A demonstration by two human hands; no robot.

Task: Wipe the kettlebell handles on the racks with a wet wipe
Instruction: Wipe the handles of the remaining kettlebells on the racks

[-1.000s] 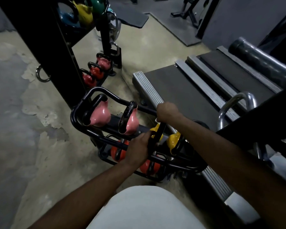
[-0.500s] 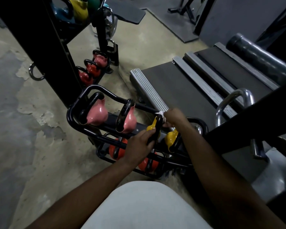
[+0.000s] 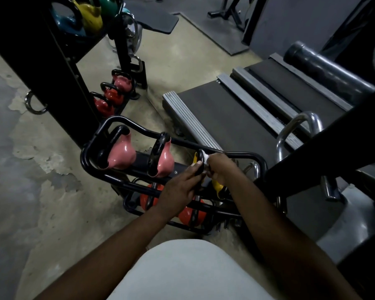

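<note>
Slid down since a second ago, the right grip (image 3: 220, 166) now sits just beside the left grip (image 3: 181, 188), pinching a white wet wipe (image 3: 205, 158) against the black handle (image 3: 201, 154) of the yellow kettlebell (image 3: 217, 186) on the rack (image 3: 91, 152), upper tier; the left grip clamps that handle lower down.

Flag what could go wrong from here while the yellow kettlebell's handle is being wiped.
1. The left hand and right hand crowd the yellow kettlebell beside the rack rail; if the bell rocks, fingers may get pinched.
2. Only a small bunch of wet wipe shows, so it could slip out or miss part of the handle.
</note>
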